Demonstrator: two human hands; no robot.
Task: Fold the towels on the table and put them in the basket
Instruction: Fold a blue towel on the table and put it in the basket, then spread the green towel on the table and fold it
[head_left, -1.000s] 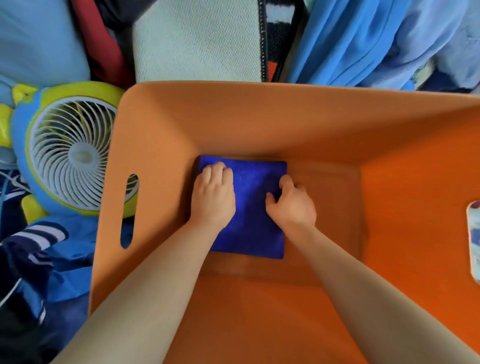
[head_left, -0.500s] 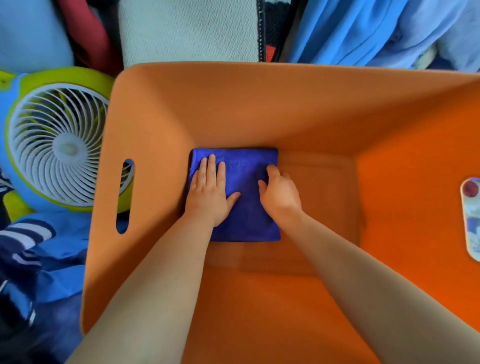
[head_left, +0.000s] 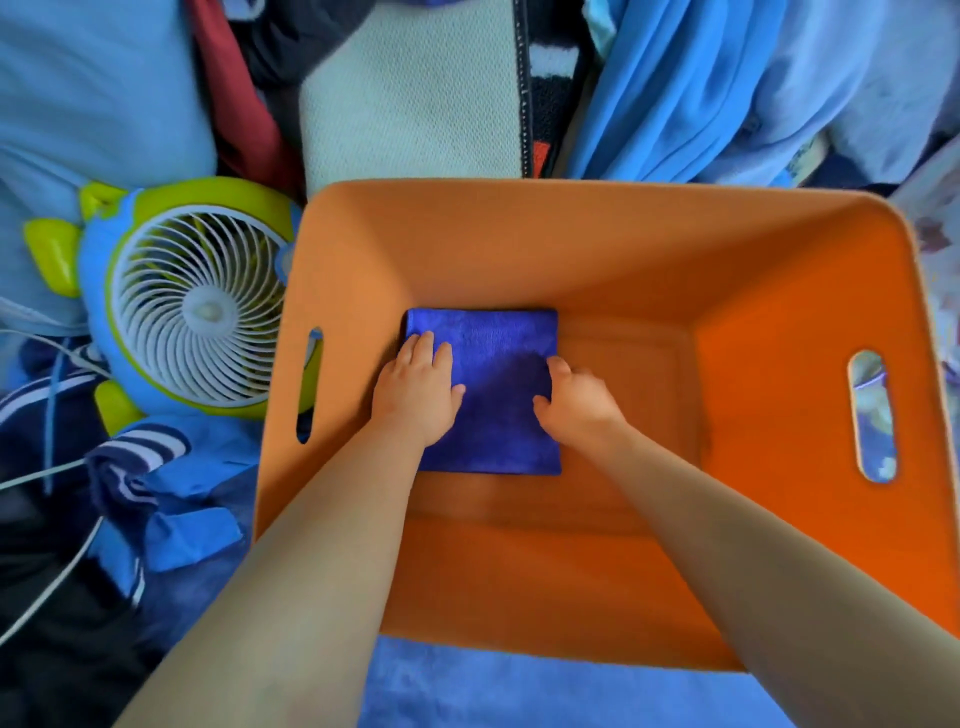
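An orange basket (head_left: 597, 244) fills the middle of the view, open at the top, with an oval handle slot in its left wall and another in its right wall. Inside it lies one thing only: a folded blue towel (head_left: 498, 343), a flat square on the basket floor, set toward the left and far part of the floor, its far edge close to the far wall. The rest of the floor, to the right of the towel and nearer the person, shows bare orange.

Both forearms reach down into the basket from the near side. The left hand (head_left: 415, 389) rests palm down on the left part of the towel, its fingers (head_left: 423, 348) fairly straight and close together, lying flat on the cloth near the far left corner. The right hand (head_left: 576, 400) sits on the towel's right edge; its fingers are bent and somewhat blurred, and I cannot tell whether they pinch the edge or only press on it.

Outside the basket, a small fan (head_left: 202, 312) with a white grille and a blue and green body lies just beside the left wall. Blue and dark clothes are heaped around the basket on the left, far and right sides, and a blue cloth (head_left: 519, 691) lies under its near edge.
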